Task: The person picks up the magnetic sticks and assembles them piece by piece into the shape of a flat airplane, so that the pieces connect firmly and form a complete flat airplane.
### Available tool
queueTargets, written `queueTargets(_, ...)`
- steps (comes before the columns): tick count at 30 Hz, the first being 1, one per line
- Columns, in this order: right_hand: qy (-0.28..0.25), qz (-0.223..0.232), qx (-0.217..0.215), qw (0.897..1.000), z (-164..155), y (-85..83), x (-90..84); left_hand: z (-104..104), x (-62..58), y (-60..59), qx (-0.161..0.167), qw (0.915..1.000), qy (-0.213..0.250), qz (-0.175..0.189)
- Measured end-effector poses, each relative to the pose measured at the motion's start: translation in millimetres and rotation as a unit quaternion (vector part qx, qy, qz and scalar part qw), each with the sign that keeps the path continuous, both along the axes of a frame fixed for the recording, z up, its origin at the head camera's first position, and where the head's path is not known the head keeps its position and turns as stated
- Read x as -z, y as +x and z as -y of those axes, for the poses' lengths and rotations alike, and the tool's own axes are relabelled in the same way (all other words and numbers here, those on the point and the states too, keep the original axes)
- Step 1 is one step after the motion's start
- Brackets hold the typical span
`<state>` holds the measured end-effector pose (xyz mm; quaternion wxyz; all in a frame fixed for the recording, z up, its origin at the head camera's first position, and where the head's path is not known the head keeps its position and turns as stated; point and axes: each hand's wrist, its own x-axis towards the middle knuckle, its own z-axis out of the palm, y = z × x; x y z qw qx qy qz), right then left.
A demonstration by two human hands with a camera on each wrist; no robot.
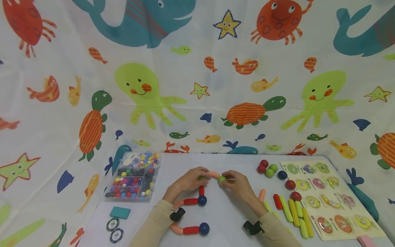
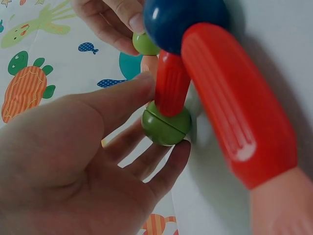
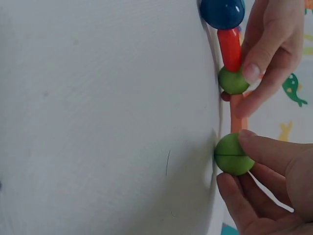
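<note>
1. An orange rod point(image 1: 213, 174) bridges two green balls point(image 1: 221, 179) mid-table, above a red rod point(image 1: 201, 190) and blue ball point(image 1: 202, 200).
2. A bead box point(image 1: 134, 176) lies left; loose rods point(image 1: 293, 211) and a puzzle board point(image 1: 330, 199) lie right.
3. The left hand point(image 1: 189, 180) pinches one green ball; the right hand point(image 1: 236, 183) pinches the other.
</note>
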<state>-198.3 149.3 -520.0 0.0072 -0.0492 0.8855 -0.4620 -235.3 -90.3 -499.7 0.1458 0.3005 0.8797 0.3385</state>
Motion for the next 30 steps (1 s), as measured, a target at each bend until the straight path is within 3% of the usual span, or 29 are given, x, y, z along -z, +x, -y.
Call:
queueTargets(8,0.017,-0.005,0.007,1.000,-3,3.4,-3.2,3,-3.0,5.7,-0.006,1.0000,0.002,0.005)
queueTargets(13,0.018,0.001,0.027,0.999,-16,8.2,-7.6,7,-5.0,12.0,-0.030,0.9994,0.005,0.016)
queueTargets(21,0.028,0.006,0.043,0.999,-60,15.7,-14.1,23,-6.4,27.8,-0.075,0.9968,0.018,0.022)
queueTargets(30,0.067,0.008,0.083,0.994,-113,40.3,-23.7,39,-2.8,40.5,-0.080,0.9960,0.036,0.019)
